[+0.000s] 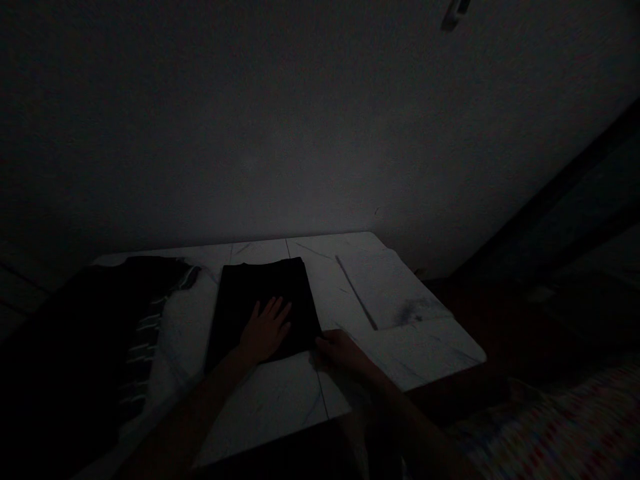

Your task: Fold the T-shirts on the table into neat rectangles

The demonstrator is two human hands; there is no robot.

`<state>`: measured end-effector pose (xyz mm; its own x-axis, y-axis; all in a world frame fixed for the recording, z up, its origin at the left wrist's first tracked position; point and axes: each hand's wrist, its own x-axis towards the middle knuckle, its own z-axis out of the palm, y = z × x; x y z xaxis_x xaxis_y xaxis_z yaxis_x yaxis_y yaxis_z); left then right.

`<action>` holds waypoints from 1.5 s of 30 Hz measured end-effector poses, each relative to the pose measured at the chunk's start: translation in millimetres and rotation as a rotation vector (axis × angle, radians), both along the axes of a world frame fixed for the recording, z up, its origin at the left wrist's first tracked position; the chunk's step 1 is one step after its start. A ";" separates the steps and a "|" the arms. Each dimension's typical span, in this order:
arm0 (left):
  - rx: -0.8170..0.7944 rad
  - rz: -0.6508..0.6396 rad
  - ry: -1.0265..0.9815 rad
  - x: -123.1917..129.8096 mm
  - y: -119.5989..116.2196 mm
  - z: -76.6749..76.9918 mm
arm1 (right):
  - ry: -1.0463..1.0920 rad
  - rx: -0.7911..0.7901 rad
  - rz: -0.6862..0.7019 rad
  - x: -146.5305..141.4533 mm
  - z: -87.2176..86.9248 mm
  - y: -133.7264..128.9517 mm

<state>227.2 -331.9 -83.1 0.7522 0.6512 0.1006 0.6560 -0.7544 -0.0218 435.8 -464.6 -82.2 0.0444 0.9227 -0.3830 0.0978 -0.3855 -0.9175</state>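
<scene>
left hand palm down on a folded black garment, fingers spread wide, grip open and flat against the cloth, no pinch. right hand at the near right corner of the same garment, fingers curled and bunched against its edge, whether pinching the cloth or only touching it impossible to tell in this dim light. both forearms reaching in from the near side, left from the lower left, right from the lower right, the two hands just beside each other. the folded garment squared up near the middle of a white marble-patterned bench, its near edge close to the hands and its far edge short of the bench's back edge. to the left, a dark garment with pale stripes spread out flat, just beside the folded one with a strip of bare bench between, and running off past the bench's left side into shadow. to the right of the hands, a thin dark straight strip lying at a slant across the bench, too dim to identify, and a dark smudge on the surface beyond it. past the bench's right corner, multicoloured patterned bedding in the low corner of the view. behind everything, a plain grey wall, with a small pale fitting high up, too blurred to make out.
</scene>
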 end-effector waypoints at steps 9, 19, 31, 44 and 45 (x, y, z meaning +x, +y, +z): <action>0.019 -0.002 -0.029 -0.2 -0.5 -3.4 | -0.258 0.016 -0.068 -4.5 0.5 -0.3; 0.003 -0.010 -0.053 0.5 -2.9 -0.2 | -0.787 0.277 -0.242 -19.3 9.8 -2.8; 0.004 0.117 -0.030 -47.5 -12.2 -8.2 | -1.217 0.404 0.189 -50.1 -28.3 54.4; 0.063 0.259 -0.062 -138.1 -6.0 -32.2 | -1.231 0.330 0.226 -37.0 -45.8 42.5; 0.074 0.293 -0.058 -150.6 1.0 -37.4 | -1.231 0.314 0.218 -32.6 -51.4 38.0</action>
<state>76.6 -330.8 -120.5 0.5246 0.8292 0.1931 0.8474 -0.5303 -0.0252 403.3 -426.6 -133.7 0.0494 0.9981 0.0360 0.9732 -0.0400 -0.2263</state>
